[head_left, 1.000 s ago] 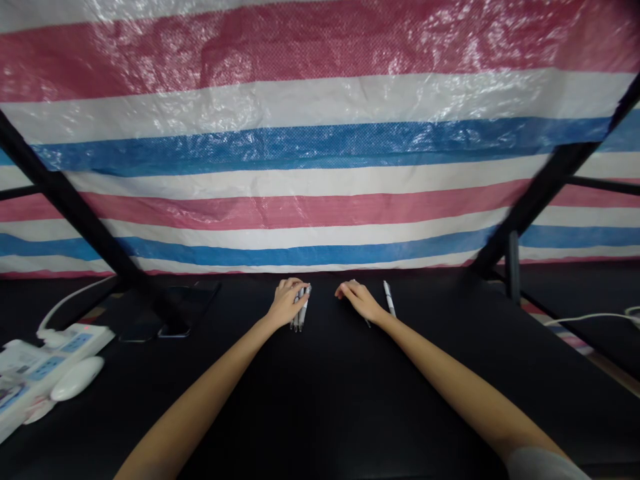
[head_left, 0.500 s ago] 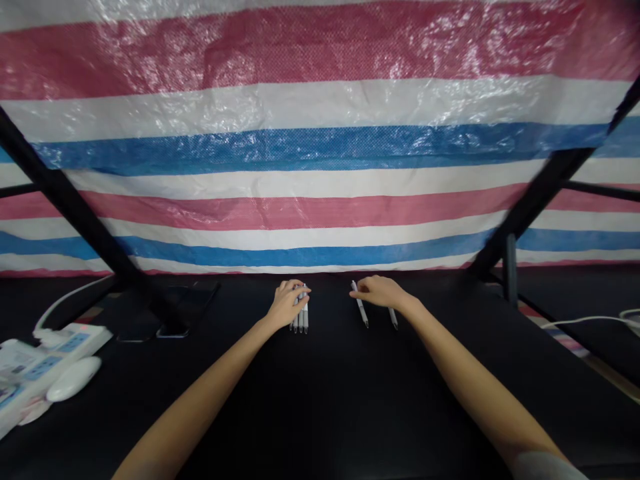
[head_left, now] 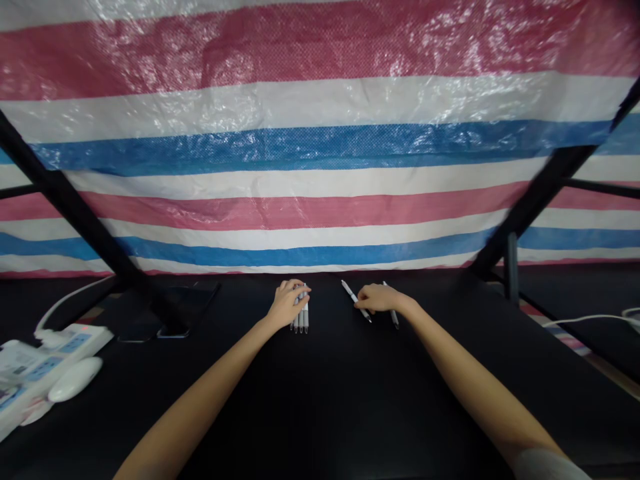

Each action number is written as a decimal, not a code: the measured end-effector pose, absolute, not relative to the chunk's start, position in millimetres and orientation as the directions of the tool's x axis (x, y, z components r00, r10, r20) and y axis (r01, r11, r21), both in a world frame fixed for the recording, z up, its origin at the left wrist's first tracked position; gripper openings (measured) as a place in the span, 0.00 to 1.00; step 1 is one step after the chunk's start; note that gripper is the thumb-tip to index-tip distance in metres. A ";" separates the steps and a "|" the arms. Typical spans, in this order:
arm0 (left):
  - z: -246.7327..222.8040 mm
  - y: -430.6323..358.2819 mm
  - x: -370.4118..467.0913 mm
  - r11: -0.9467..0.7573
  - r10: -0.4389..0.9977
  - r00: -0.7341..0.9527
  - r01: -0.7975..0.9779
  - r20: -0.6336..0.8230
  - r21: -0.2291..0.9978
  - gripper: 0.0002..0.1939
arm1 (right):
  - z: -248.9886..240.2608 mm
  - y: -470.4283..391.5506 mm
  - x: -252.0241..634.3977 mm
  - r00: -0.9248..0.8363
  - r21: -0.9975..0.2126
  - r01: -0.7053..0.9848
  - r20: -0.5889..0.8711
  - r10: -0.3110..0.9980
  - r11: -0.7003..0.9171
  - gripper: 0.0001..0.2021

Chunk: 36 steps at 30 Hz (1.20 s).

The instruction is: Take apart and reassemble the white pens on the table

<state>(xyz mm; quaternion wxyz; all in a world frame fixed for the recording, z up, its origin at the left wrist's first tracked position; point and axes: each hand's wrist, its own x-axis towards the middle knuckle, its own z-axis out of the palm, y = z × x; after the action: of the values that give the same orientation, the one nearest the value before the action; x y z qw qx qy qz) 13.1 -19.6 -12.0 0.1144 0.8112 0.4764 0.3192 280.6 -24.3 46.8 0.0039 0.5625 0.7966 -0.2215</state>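
Several grey-white pens (head_left: 301, 322) lie side by side on the black table, with my left hand (head_left: 287, 303) resting over their upper parts, fingers bent round them. To the right, my right hand (head_left: 379, 298) pinches the middle of a white pen (head_left: 348, 291), which slants from upper left to lower right. Another pen (head_left: 395, 318) lies partly beneath my right hand, its two ends showing above and below the hand.
At the left are a white power strip (head_left: 47, 367) with a white plug and cable, and flat dark devices (head_left: 173, 331) near a black slanted post (head_left: 95, 233). Another black post (head_left: 537, 200) and white cables (head_left: 585, 319) are at the right. Striped sheeting (head_left: 310, 213) hangs behind.
The pen at my right hand has turned to a stronger slant, its top end shifting left. My right hand has moved slightly down, showing the other pen's top. My left hand has stayed in place.
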 end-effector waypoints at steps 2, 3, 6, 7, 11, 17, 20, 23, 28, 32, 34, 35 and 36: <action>-12.4 -19.2 12.9 -0.519 0.845 0.341 0.704 0.411 0.484 0.11 | 49.1 -23.7 281.6 -0.371 -0.382 0.886 -0.242 0.897 0.263 0.15; -12.5 -18.9 12.8 -0.519 0.845 0.341 0.707 0.411 0.481 0.11 | 49.5 -23.1 282.1 -0.375 -0.402 0.877 -0.237 0.896 0.261 0.13; -13.1 -18.1 12.3 -0.525 0.840 0.346 0.713 0.418 0.464 0.11 | 46.8 -20.0 283.5 -0.413 -0.477 0.839 -0.243 0.878 0.262 0.12; -13.5 -17.8 12.1 -0.529 0.836 0.348 0.715 0.424 0.457 0.10 | 44.7 -18.4 283.7 -0.428 -0.498 0.825 -0.240 0.871 0.268 0.12; -15.0 -17.2 11.5 -0.540 0.821 0.347 0.727 0.453 0.423 0.10 | 31.7 -12.3 281.7 -0.461 -0.560 0.768 -0.148 0.875 0.310 0.12; -12.8 -18.0 11.1 -0.565 0.796 0.339 0.712 0.501 0.417 0.11 | 12.8 -12.9 268.6 -0.470 -0.671 0.615 0.112 0.876 0.415 0.16; -11.1 -18.3 10.7 -0.599 0.773 0.345 0.673 0.532 0.434 0.13 | 8.1 -15.5 262.9 -0.461 -0.686 0.568 0.191 0.866 0.454 0.17; -10.0 -18.6 10.7 -0.623 0.760 0.330 0.615 0.560 0.483 0.15 | 5.1 -17.2 259.8 -0.453 -0.689 0.549 0.231 0.861 0.473 0.17; -6.6 -20.5 11.4 -0.634 0.759 0.340 0.583 0.555 0.509 0.08 | 0.7 -18.9 257.1 -0.471 -0.649 0.571 0.244 0.848 0.503 0.17; -3.6 -22.2 11.9 -0.629 0.763 0.344 0.590 0.547 0.506 0.07 | -1.0 -20.3 256.4 -0.478 -0.632 0.575 0.257 0.840 0.520 0.17; -2.8 -22.7 12.0 -0.627 0.765 0.346 0.594 0.544 0.503 0.07 | -1.3 -20.9 256.7 -0.474 -0.623 0.575 0.274 0.837 0.530 0.18; -2.5 -22.8 12.0 -0.628 0.764 0.350 0.596 0.542 0.500 0.08 | -1.4 -21.1 256.9 -0.473 -0.616 0.580 0.279 0.836 0.533 0.18; -2.4 -22.9 12.0 -0.630 0.763 0.354 0.597 0.542 0.497 0.08 | -1.6 -21.3 257.1 -0.471 -0.607 0.588 0.281 0.836 0.536 0.18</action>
<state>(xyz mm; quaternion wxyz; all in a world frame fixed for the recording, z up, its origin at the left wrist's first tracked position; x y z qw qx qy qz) 12.0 -22.9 -2.4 0.1071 0.8157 0.4167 0.3866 257.1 -21.3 -1.6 -0.2831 0.4291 0.8292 -0.2192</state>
